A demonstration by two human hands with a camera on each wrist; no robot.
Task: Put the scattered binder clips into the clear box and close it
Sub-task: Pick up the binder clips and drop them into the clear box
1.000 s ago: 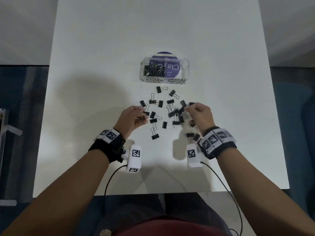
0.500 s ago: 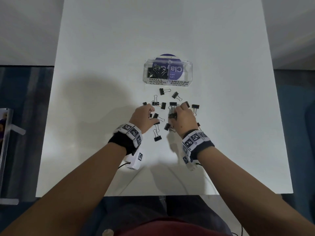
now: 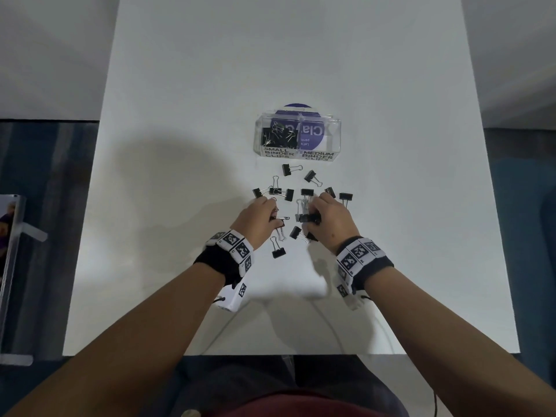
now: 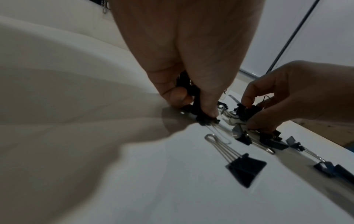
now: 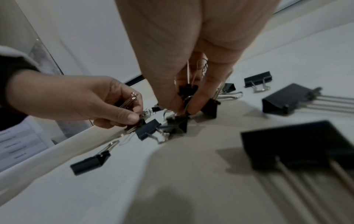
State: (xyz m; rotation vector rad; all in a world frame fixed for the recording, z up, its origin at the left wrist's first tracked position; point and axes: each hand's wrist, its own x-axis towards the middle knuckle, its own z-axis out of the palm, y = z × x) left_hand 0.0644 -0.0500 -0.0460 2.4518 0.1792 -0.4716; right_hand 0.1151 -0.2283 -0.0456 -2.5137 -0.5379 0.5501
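Note:
Several black binder clips (image 3: 288, 169) lie scattered on the white table (image 3: 180, 206) just in front of the clear box (image 3: 298, 136). The box holds a bunch of small clips in its left compartment; whether its lid is open I cannot tell. My left hand (image 3: 258, 216) pinches clips (image 5: 132, 97) by their wire handles, its fingers curled over more on the table. My right hand (image 3: 326, 216) pinches a black clip (image 5: 187, 89) between thumb and fingers, low over the pile. Both hands (image 4: 195, 106) work side by side, a few centimetres apart.
More loose clips (image 3: 278, 251) lie near my wrists and to the right (image 3: 346, 196). The table's near edge (image 3: 270, 355) runs across below my forearms. A book or tray (image 3: 9, 266) sits off the table at the far left, above blue floor.
Both hands have moved inward and forward into the middle of the pile and closed on clips. Clips that lay near the right wrist are gone from there.

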